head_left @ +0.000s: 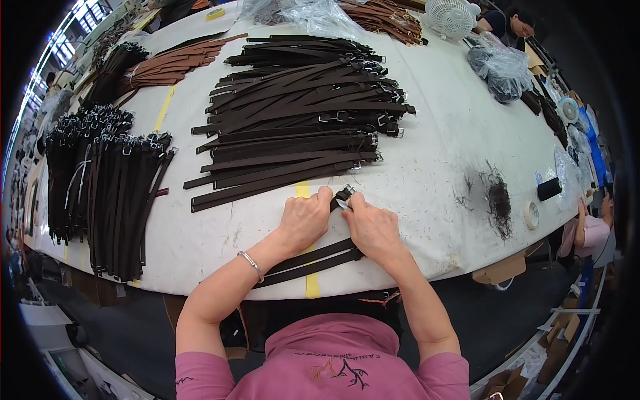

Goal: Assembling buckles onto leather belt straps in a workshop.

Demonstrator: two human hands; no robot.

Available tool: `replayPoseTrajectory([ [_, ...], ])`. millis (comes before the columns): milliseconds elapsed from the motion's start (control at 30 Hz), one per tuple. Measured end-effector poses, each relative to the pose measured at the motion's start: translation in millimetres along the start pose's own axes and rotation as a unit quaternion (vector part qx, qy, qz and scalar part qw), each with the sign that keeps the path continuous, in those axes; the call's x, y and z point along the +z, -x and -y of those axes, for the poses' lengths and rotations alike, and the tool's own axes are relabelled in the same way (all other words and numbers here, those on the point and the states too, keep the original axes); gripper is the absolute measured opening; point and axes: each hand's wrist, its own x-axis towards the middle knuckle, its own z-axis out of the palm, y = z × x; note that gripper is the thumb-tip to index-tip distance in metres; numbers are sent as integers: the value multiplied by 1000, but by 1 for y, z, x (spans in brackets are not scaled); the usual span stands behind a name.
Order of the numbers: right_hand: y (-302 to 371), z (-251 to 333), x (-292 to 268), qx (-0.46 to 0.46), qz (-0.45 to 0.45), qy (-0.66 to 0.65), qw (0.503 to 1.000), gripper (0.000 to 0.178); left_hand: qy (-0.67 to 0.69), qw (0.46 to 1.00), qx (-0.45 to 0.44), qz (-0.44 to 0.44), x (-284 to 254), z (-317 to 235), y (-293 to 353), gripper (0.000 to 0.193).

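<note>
My left hand point(303, 219) is closed round the buckle end of a dark brown belt point(338, 198), pinching it between thumb and fingers just above the table. Close against it, my right hand point(375, 229) is closed on small thread snips point(343, 204); only their silver blade tip shows, touching or almost touching the belt by its buckle. The rest of the snips is hidden in the palm. Two dark strap lengths point(310, 261) lie on the table below my hands. Beyond them is a wide pile of dark brown buckled belts point(300, 113), most buckles to the right.
Stacked dark belts point(120, 193) lie at the left, with brown straps point(177, 63) behind. To the right are a heap of black thread scraps point(497, 203), a black thread spool point(549, 189) and a tape roll point(531, 215). A white fan point(452, 18) and another person point(507, 25) are at the far right.
</note>
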Motion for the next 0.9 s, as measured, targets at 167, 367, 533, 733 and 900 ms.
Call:
replayPoseTrajectory([
  [167, 2, -2, -2, 0, 11, -29, 1000, 21, 2, 1000, -3, 6, 1, 0, 1, 11],
  [367, 1, 1, -3, -11, 25, 4, 1000, 21, 2, 1000, 3, -4, 3, 0, 1, 11],
  [533, -1, 2, -3, -31, 16, 5, 999, 17, 8, 1000, 17, -14, 4, 2, 1, 8],
  [733, -2, 1, -2, -23, 23, 28, 999, 20, 16, 1000, 15, 1, 1, 2, 0, 9],
  [900, -12, -16, -30, 3, 51, -88, 995, 32, 179, 982, -34, -47, -7, 16, -3, 6],
])
